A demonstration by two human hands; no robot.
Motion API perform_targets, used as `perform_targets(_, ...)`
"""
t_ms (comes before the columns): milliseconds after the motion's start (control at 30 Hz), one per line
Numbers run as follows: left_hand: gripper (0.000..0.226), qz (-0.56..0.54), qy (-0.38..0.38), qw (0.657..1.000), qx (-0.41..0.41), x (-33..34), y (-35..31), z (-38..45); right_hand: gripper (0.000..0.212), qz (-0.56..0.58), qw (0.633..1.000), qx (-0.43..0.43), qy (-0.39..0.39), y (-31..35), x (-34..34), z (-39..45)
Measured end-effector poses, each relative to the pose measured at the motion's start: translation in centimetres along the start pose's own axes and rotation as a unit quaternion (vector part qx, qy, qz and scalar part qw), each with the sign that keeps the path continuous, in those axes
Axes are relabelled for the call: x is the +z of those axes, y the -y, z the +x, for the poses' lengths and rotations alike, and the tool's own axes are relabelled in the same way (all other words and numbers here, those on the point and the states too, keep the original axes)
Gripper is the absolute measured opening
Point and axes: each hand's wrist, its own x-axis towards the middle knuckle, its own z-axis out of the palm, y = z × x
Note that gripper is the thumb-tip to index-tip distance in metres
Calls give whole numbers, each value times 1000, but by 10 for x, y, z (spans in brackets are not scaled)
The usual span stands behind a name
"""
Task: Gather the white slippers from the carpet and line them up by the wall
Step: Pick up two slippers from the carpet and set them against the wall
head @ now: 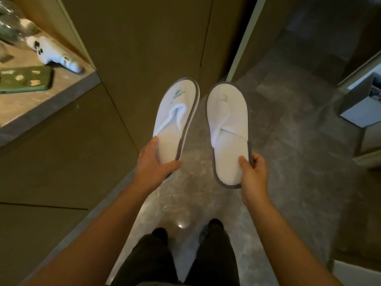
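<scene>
Holding one white slipper in each hand, above a grey stone floor.

On the shelf [61, 87] at far left lie a green phone case [26, 79] and a blurred white figurine [51, 52], hard to make out. The left hand [153, 164] grips the heel of the left slipper [177, 112], thumb lying on the insole, fingers curled beneath and mostly hidden; this slipper tilts right, its grey edge showing. Just beside it, not touching, the right slipper [227, 129] is pinched at the heel rim by the right hand [253, 172], thumb on top, fingers wrapped under the sole. Both toes point away, towards the brown panelled wall [144, 38]. Dark trousers [181, 256] are cut off below.
</scene>
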Motion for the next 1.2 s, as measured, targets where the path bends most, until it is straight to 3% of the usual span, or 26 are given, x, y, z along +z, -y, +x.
perform_targets(167,90,0,-66,995,-72,50,2,58,30,-62,991,26,113,-5,17,112)
perform_targets(267,89,-14,-126,981,-146,87,6,83,28,-111,975,34,192,-10,29,179)
perform_targets(500,88,-54,-205,946,-247,151,38,122,18,-209,931,20,298,-51,76,287)
perform_targets(667,87,-84,-231,931,-270,197,118,168,19,-208,930,2,304,-151,125,321)
perform_targets(900,89,-125,-241,918,-291,297,299,237,23,-225,923,-27,312,-346,199,383)
perform_targets(1200,96,-109,-286,912,-272,372,502,310,29,-205,930,18,305,-546,275,458)
